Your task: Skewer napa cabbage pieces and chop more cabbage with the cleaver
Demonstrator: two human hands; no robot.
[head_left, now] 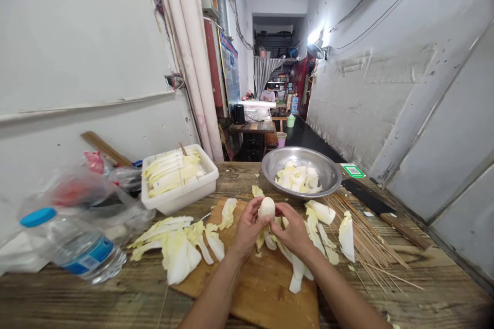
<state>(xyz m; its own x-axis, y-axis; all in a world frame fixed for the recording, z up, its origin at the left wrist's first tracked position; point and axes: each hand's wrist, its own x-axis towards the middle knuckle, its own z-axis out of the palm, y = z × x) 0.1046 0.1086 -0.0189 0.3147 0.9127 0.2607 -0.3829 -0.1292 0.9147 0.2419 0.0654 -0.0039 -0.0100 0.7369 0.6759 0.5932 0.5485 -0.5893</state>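
Above the wooden cutting board (pixel 266 298), my left hand (pixel 249 226) is closed around a pale, rounded napa cabbage heart (pixel 267 208). My right hand (pixel 291 231) is curled against the heart's right side, its thumb and fingers meeting it low down; its exact grip is partly hidden. Loose cabbage leaves (pixel 179 254) lie over the board's left edge. More pale leaf strips (pixel 297 272) rest under and beside my right hand.
A steel bowl (pixel 270 177) with cabbage pieces stands behind the board. At the left are a white tub (pixel 185 198) of skewered leaves and a water bottle (pixel 83 252). Bamboo skewers (pixel 374 247) and a dark cleaver (pixel 366 196) lie right. A person (pixel 268 94) sits far back.
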